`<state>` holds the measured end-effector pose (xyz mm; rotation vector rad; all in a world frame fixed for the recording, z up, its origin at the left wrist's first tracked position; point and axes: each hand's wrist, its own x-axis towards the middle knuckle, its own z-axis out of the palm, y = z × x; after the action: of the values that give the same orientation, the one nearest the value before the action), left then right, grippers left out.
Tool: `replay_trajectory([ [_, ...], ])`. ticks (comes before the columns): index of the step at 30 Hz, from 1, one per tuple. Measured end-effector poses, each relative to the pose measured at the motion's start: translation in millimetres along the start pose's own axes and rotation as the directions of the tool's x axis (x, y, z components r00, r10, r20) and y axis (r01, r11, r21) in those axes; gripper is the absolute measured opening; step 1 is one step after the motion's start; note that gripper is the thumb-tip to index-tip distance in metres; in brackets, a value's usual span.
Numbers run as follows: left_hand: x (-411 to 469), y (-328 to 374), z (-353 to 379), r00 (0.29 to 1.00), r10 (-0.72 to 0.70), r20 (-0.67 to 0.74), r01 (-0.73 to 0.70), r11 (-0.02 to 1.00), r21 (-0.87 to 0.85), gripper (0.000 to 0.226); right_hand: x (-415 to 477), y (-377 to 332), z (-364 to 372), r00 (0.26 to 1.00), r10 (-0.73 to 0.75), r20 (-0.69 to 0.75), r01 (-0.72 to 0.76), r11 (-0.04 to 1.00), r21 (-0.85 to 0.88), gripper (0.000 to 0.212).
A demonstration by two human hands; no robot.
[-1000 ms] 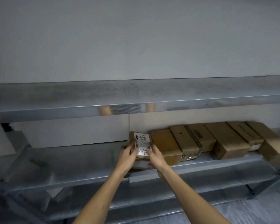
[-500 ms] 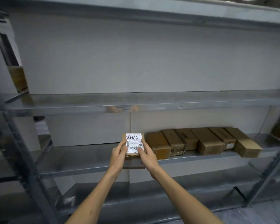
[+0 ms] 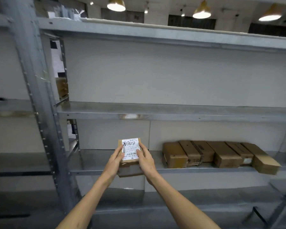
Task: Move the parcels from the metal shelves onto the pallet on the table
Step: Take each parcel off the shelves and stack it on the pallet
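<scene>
Cardboard parcel point(image 3: 130, 152) with a white label sits clamped between the left hand point(image 3: 114, 160) and right hand point(image 3: 145, 160), held just off the front edge of the metal shelf point(image 3: 92, 160); a row of parcels point(image 3: 221, 155) rests toward the shelf's right end.

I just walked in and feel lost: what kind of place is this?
Probably a parcel storeroom or small warehouse. Bare metal shelves line the wall, a row of cardboard parcels sits on one, and both hands hold a labelled parcel with a barcode. Hanging lamps suggest a large hall behind.
</scene>
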<state>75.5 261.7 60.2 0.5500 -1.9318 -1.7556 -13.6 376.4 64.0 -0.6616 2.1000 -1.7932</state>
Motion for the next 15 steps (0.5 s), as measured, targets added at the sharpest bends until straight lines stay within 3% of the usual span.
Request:
replay_trajectory([
  [4, -20, 1, -70, 0.999, -0.035, -0.027, 0.034, 0.999, -0.023, 0.044, -15, -15, 63, 0.996, 0.01, 0.085, -0.01, 1.0, 0.007, 0.041],
  [8, -50, 0, -164, 0.99, -0.023, -0.139, 0.02, 1.0, -0.02, 0.045, -31, -36, 151, 0.975, -0.024, 0.22, 0.026, 1.0, -0.006, 0.04],
  [15, -118, -1, -362, 0.911, -0.008, -0.411, 0.017, 1.0, 0.019, 0.043, -75, -88, 336, 0.853, -0.144, 0.502, 0.135, 0.989, 0.056, 0.031],
])
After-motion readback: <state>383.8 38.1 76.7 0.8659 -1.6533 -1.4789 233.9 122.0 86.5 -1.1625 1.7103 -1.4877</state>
